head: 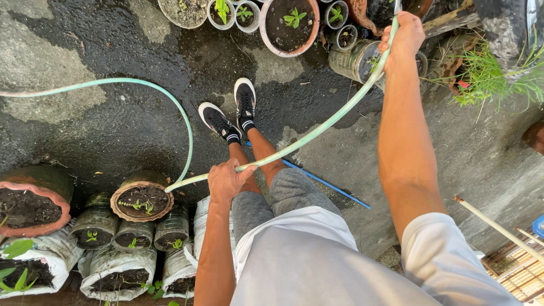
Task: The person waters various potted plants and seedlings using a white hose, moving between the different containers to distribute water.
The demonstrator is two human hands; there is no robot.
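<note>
A pale green garden hose [317, 131] runs in from the left edge, loops over the wet concrete and passes through both my hands. My left hand [225, 182] is closed around it near my knees. My right hand [401, 38] grips the hose's far end, arm stretched out toward the pots at the top right. The hose tip is hidden at the frame's upper edge. My feet in black shoes [232, 113] stand on the dark wet ground.
Clay and plastic pots with seedlings [290, 21] line the top. More pots and white soil bags [119, 272] stand at the lower left. A blue rod [328, 184] lies on the ground, a white pole [498, 228] at right, grass [490, 76] upper right.
</note>
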